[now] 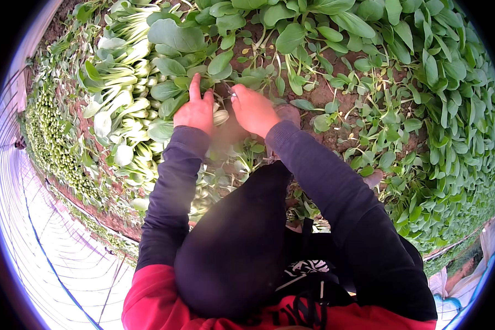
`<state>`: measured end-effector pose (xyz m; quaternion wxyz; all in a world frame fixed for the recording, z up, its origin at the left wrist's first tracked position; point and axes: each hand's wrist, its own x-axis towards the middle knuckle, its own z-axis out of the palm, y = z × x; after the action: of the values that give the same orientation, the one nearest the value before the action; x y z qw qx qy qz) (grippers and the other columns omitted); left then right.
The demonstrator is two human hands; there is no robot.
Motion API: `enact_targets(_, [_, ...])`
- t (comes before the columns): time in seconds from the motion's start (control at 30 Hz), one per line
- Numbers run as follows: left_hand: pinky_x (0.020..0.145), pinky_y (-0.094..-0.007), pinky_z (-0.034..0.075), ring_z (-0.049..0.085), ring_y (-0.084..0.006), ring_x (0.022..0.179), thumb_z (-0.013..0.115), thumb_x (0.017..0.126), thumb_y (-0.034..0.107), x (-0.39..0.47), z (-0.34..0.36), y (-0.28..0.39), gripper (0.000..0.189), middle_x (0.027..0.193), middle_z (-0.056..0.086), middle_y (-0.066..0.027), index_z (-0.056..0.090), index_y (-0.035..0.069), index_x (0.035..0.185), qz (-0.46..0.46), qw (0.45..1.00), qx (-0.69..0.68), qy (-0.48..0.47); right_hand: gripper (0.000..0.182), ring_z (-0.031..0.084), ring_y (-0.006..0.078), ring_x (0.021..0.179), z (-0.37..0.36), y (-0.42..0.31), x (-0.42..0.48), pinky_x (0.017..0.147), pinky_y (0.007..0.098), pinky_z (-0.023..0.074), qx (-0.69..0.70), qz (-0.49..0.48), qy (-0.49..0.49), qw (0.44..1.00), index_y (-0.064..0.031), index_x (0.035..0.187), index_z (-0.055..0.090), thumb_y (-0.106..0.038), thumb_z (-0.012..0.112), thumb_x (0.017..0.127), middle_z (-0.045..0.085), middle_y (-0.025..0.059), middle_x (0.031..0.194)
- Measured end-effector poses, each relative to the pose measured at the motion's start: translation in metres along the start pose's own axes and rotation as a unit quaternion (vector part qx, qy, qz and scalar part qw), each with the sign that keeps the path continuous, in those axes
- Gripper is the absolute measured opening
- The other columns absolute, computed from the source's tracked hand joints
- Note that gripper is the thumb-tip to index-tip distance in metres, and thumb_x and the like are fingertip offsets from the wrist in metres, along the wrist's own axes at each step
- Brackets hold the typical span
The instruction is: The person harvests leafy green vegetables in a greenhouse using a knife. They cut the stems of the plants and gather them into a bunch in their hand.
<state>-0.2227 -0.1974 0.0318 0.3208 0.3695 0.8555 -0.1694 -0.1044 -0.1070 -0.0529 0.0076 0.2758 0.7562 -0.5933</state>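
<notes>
My left hand (194,112) rests palm down over bok choy leaves (174,105), its index finger pointing away from me. A pale bok choy base (220,117) shows just right of that wrist; whether the left fingers grip anything underneath is hidden. Close by on the right, my right hand (253,109) is curled around a small knife (229,89). Only a short bit of its metal shows, at the fingertips and directed toward the left hand. Broad green leaves (220,62) lie just beyond both hands.
Cut bok choy (136,90) lies in a dense row to my left, pale stems showing. Farther left runs another row of heads (53,136). Standing greens (453,123) fill the right. Small plants (379,111) dot the soil (342,103). Greenhouse film (66,255) curves along the left.
</notes>
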Motion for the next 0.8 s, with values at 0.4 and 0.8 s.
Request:
enact_targets(0.4, [0.081,-0.044,0.058,0.071,-0.032,0.093,0.083,0.069,0.022,-0.008,0.006,-0.029,0.06,0.159,0.033,-0.0076,0.061,0.005,0.123,0.025,0.999,0.01,0.018,0.023,0.066,0.0446,0.092,0.028,0.013,0.022,0.083,0.0534,0.0517,-0.007,0.034,-0.028,0.999,0.0026,0.106,0.058,-0.018,0.051,0.099,0.068,0.0269,0.095])
enact_targets(0.8, [0.097,-0.0406,0.053,0.063,-0.0314,0.117,0.084,0.065,0.011,-0.065,-0.043,-0.036,0.064,0.141,0.054,-0.0092,0.062,0.003,0.125,0.207,0.949,-0.23,0.062,0.043,0.062,0.0171,0.088,-0.048,-0.029,-0.035,0.083,0.0316,0.0521,0.264,-0.04,0.013,0.964,-0.0061,0.124,0.056,-0.006,0.076,0.086,0.059,0.0037,0.114])
